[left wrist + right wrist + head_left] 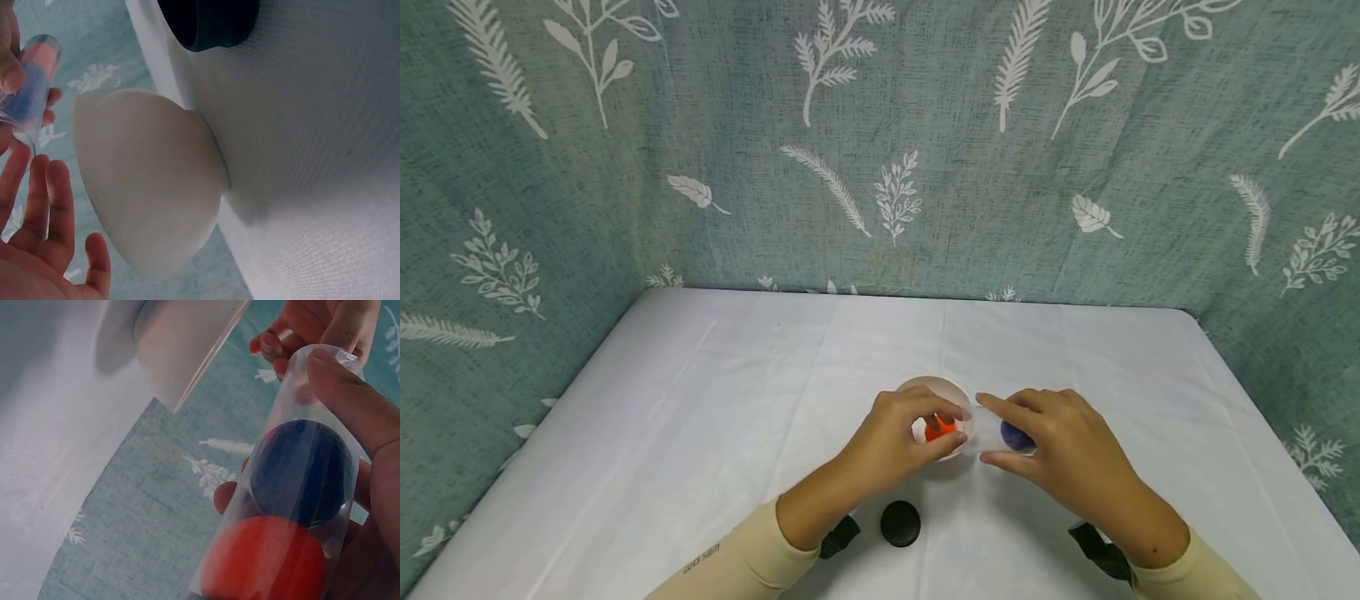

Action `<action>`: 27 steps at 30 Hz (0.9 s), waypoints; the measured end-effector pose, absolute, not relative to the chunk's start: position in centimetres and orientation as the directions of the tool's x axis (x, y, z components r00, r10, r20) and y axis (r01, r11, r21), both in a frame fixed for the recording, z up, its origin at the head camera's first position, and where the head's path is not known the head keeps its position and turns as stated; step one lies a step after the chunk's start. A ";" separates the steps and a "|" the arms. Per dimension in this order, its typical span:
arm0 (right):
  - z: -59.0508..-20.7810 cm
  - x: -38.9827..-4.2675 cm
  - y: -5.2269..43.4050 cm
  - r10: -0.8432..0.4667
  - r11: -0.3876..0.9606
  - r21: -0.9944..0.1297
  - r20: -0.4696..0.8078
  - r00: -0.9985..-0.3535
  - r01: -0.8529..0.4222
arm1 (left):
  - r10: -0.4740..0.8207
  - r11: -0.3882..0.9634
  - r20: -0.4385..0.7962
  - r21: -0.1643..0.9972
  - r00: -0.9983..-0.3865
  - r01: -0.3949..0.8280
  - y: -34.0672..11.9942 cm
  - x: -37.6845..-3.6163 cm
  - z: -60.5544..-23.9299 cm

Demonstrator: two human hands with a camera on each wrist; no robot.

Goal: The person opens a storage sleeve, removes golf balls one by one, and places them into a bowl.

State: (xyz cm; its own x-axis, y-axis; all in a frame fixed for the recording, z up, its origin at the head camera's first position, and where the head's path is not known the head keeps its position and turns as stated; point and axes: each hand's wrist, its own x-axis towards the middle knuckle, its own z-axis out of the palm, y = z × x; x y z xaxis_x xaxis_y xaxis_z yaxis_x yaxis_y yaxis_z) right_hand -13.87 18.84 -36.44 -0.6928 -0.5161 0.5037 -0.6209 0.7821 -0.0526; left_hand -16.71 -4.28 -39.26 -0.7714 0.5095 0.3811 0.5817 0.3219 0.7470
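Note:
My right hand (pixel 1060 442) holds a clear plastic tube (pixel 287 406) with its fingers curled round it. Through the wall show a dark blue ball (pixel 303 472) and a red ball (pixel 265 559), one behind the other. At the tube's near end, my left hand (pixel 887 437) has thumb and forefinger on the rim; its other fingers are spread apart in the left wrist view. Beneath the left hand stands a white bowl (pixel 938 385). Something orange (pixel 940 428) shows between the left fingers, apparently inside the bowl, partly hidden.
A round black cap (pixel 900 523) lies on the white tablecloth (pixel 700 433) in front of the bowl; its side shows in the left wrist view. Green leaf-patterned fabric (pixel 880 167) hangs behind and beside the table.

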 end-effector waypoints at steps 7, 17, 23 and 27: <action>-36.4 -13.7 18.7 -0.520 0.785 -0.038 0.502 -0.691 -0.619 | 0.509 0.338 0.376 0.740 -0.775 0.581 -4.4 -16.6 -39.2; -36.3 -13.7 18.7 -0.516 0.798 -0.033 0.481 -0.709 -0.602 | 0.495 0.403 0.361 0.711 -0.790 0.577 -4.2 -16.5 -39.2; -36.3 -13.6 18.7 -0.517 0.796 -0.032 0.483 -0.707 -0.604 | 0.497 0.387 0.378 0.709 -0.781 0.590 -4.1 -16.5 -39.2; -36.3 -13.7 18.7 -0.527 0.788 -0.021 0.493 -0.692 -0.615 | 0.498 0.383 0.396 0.698 -0.772 0.605 -4.1 -16.6 -39.3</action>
State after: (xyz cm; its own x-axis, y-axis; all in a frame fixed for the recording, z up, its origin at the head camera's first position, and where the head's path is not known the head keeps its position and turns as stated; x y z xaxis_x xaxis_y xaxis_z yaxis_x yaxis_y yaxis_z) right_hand -13.72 18.68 -36.33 -0.6920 -0.5269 0.4934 -0.6151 0.7882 -0.0209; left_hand -16.56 -4.09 -39.27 -0.7715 0.4983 0.3956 0.6052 0.3831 0.6979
